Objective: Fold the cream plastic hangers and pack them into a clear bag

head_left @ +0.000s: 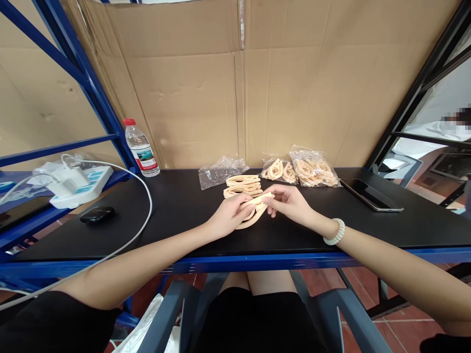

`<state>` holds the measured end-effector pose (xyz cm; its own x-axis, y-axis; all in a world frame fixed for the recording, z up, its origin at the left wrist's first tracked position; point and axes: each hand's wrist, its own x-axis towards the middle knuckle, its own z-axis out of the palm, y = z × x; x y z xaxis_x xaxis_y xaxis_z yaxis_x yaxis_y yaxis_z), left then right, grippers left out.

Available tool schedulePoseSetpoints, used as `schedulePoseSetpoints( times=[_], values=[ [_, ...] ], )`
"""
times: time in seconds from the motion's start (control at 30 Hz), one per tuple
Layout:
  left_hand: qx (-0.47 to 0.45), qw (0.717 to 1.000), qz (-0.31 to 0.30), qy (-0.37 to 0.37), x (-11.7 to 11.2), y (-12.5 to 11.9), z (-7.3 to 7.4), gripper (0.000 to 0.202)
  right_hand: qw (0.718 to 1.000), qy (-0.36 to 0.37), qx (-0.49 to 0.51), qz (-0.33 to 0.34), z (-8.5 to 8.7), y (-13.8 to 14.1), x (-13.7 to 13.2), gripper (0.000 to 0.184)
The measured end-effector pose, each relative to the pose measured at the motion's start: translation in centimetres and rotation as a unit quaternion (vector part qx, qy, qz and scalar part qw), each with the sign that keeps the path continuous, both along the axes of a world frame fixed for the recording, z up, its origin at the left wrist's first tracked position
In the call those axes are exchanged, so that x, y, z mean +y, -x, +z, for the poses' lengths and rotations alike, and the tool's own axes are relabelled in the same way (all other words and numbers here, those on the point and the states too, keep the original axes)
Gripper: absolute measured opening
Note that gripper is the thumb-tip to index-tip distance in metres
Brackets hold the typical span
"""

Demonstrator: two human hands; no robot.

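Both my hands meet over the middle of the black table (176,211). My left hand (228,215) is closed around a beige looped part (253,218), and my right hand (289,202) pinches the same part from the right. Just behind them lies a small stack of similar beige looped parts (243,185). Two clear bags filled with the same parts (300,170) rest at the back right of the stack. An empty crumpled clear bag (220,171) lies at the back left. A white beaded bracelet (335,233) circles my right wrist.
A water bottle (141,148) with a red cap stands at the back left. A white power strip (79,186) with chargers and a white cable (145,206) sit left. A small black case (97,214) lies near it. A tablet (370,194) lies at the right. Cardboard lines the back.
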<state>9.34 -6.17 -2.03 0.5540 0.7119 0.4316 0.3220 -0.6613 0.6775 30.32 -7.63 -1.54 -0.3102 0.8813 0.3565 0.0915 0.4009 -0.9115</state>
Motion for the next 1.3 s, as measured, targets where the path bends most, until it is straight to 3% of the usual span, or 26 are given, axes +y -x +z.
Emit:
schedulePoseSetpoints(
  times=[0.1,0.23,0.4,0.87,1.1,1.3],
  values=[
    [-0.037,0.997,-0.013,0.060,0.4,0.0,-0.5,0.022,0.999,0.018,0.026,-0.007,-0.2,-0.1,0.3,0.034],
    [-0.092,0.986,-0.039,0.137,0.8,0.1,-0.7,0.039,0.997,0.034,0.059,-0.025,-0.4,-0.4,0.7,0.037],
    [-0.103,0.972,-0.055,0.203,0.6,0.3,-0.5,0.039,0.995,0.062,0.077,-0.022,-0.4,-0.6,0.7,0.038],
    [-0.119,0.971,-0.016,0.205,0.6,0.3,0.0,0.042,0.989,0.109,0.104,-0.003,-0.7,-0.8,0.8,0.035],
    [-0.137,0.966,0.017,0.217,0.6,1.4,0.4,0.050,0.980,0.178,0.090,-0.007,-0.5,-1.6,1.0,0.024],
    [-0.149,0.970,0.041,0.187,4.0,2.3,2.7,0.052,0.973,0.205,0.098,-0.042,1.8,-1.6,4.9,0.011]
  ],
)
